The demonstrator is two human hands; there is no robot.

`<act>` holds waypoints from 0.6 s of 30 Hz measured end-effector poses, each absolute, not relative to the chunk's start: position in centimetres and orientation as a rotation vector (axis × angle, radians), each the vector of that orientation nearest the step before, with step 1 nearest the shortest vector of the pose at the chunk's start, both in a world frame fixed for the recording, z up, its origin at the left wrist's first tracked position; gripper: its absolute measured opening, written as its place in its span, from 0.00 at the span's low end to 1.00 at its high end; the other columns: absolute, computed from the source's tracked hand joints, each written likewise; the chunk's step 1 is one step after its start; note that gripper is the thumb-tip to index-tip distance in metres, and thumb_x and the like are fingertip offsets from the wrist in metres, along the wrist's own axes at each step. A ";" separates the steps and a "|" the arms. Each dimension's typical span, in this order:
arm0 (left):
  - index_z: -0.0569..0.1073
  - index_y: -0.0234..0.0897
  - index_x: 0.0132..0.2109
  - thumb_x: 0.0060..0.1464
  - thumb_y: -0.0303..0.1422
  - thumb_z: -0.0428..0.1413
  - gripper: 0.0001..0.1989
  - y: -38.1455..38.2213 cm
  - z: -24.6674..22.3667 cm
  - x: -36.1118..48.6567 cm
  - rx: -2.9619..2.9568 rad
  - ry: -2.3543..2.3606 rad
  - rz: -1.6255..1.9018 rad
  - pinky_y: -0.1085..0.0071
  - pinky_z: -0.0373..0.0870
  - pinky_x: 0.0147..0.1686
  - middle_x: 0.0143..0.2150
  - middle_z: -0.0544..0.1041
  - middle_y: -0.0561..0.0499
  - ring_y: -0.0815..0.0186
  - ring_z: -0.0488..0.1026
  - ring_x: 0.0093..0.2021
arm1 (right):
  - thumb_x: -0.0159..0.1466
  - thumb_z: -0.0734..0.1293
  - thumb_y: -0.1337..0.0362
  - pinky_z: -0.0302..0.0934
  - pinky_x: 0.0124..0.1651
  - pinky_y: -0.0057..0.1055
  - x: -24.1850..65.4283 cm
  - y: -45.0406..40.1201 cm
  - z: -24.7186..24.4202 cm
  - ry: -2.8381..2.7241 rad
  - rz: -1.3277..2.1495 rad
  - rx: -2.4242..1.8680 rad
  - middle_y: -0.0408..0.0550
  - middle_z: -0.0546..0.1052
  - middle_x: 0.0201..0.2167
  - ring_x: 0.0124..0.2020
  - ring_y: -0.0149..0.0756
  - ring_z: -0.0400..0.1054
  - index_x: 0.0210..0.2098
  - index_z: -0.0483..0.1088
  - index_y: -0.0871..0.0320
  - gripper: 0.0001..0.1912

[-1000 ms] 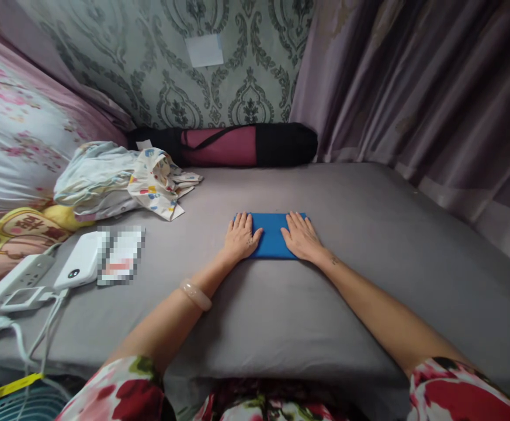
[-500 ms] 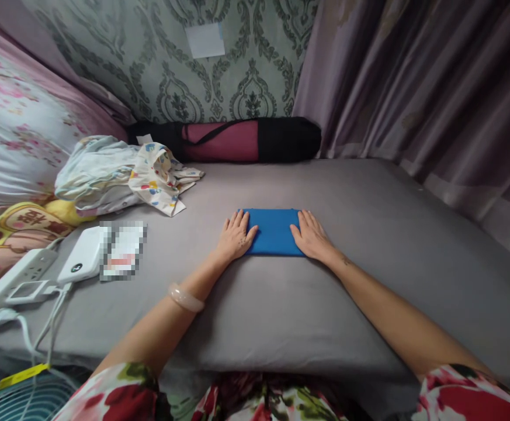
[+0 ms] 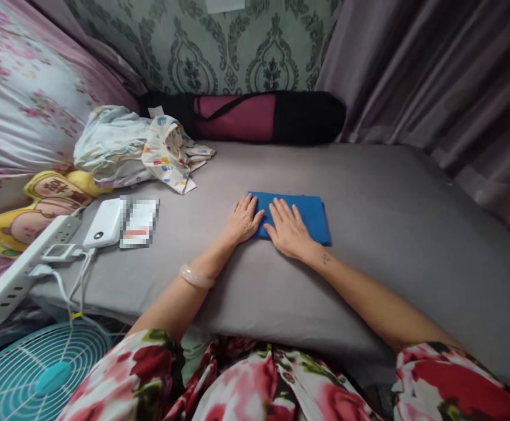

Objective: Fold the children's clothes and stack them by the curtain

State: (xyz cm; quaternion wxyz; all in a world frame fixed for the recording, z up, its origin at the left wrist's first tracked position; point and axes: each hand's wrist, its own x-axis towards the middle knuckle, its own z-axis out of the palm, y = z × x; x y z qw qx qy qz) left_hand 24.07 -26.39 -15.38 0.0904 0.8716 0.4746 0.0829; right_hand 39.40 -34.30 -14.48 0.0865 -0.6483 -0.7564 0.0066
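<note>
Already our folded blue cloth point(image 3: 314, 216) lies as a rectangle on the grey bedsheet point(image 3: 377, 204); our left hand point(image 3: 241, 221) rests flat at its left end, our right hand point(image 3: 288, 229) flat near its middle, neither gripping, and whether folding remains we cannot say

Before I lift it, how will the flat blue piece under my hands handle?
With layers showing at its right edge, the blue piece is probably folded cloth and may flop open. Lying flat, it seems unlikely to roll or tip.

left hand point(image 3: 241, 220) and right hand point(image 3: 288, 229) lie flat.
</note>
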 end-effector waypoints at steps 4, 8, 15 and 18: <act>0.51 0.28 0.69 0.66 0.44 0.35 0.31 -26.5 -15.5 24.2 2.610 1.422 0.200 0.59 0.44 0.68 0.71 0.49 0.40 0.57 0.45 0.71 | 0.71 0.46 0.54 0.32 0.70 0.46 38.7 -34.5 -15.4 -2.275 0.104 -1.915 0.57 0.49 0.69 0.70 0.43 0.39 0.67 0.51 0.68 0.32; 0.51 0.31 0.69 0.66 0.44 0.36 0.31 -26.6 -15.3 24.1 2.637 1.425 0.144 0.59 0.45 0.67 0.72 0.48 0.40 0.55 0.45 0.71 | 0.71 0.48 0.54 0.33 0.69 0.47 39.3 -34.4 -15.3 -2.269 0.176 -1.899 0.57 0.49 0.69 0.70 0.44 0.39 0.67 0.52 0.68 0.32; 0.64 0.35 0.62 0.65 0.46 0.39 0.27 -23.6 -14.5 24.4 2.727 1.386 0.259 0.61 0.59 0.60 0.60 0.68 0.40 0.56 0.64 0.59 | 0.70 0.52 0.59 0.52 0.63 0.35 42.8 -31.7 -12.4 -2.143 0.342 -1.822 0.51 0.68 0.61 0.61 0.37 0.60 0.60 0.65 0.59 0.24; 0.69 0.37 0.57 0.63 0.41 0.44 0.22 -21.3 -14.1 25.2 2.675 1.447 0.289 0.61 0.61 0.57 0.57 0.70 0.42 0.56 0.66 0.56 | 0.70 0.51 0.63 0.56 0.60 0.35 45.5 -30.2 -11.5 -1.952 0.214 -1.957 0.50 0.72 0.56 0.57 0.39 0.65 0.57 0.68 0.59 0.22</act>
